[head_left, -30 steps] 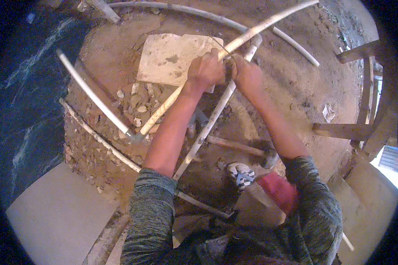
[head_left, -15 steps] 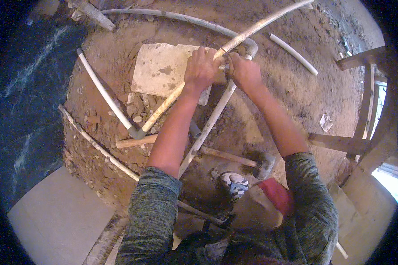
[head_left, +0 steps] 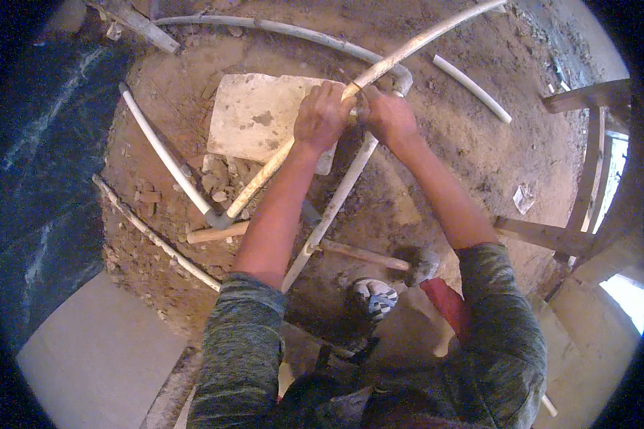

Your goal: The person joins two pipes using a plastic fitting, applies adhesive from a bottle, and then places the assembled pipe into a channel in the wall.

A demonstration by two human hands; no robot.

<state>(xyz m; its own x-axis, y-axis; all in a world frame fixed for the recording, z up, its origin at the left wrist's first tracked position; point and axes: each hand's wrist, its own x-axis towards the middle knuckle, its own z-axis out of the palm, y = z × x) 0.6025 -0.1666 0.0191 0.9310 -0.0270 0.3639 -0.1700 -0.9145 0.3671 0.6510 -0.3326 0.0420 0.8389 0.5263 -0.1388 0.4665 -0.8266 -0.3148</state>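
My left hand [head_left: 322, 118] is closed around a long yellowish pipe [head_left: 268, 174], which slants from a grey elbow fitting [head_left: 219, 219] up to the far right. Beside it my right hand [head_left: 386, 118] makes a closed grip close to the same pipe. A small thing between the two hands is mostly hidden by the fingers, and I cannot make out what it is. Under the yellowish pipe crosses a greyish pipe [head_left: 340, 196], which bends at an elbow [head_left: 404, 80] just beyond my right hand. A pale flat slab [head_left: 247, 118] lies on the dirt left of my left hand.
A hammer [head_left: 361, 254] with a wooden handle lies near my foot [head_left: 374, 297]. White pipe pieces lie at left [head_left: 161, 150] and right [head_left: 472, 88]. Stone rubble [head_left: 218, 182] sits below the slab. A dark marbled panel [head_left: 43, 171] stands left; wooden beams [head_left: 544, 232] stand right.
My hands have shifted slightly closer to me along the yellowish pipe, and my right hand has turned a little. The whole view has tilted slightly; the pipes keep their arrangement.
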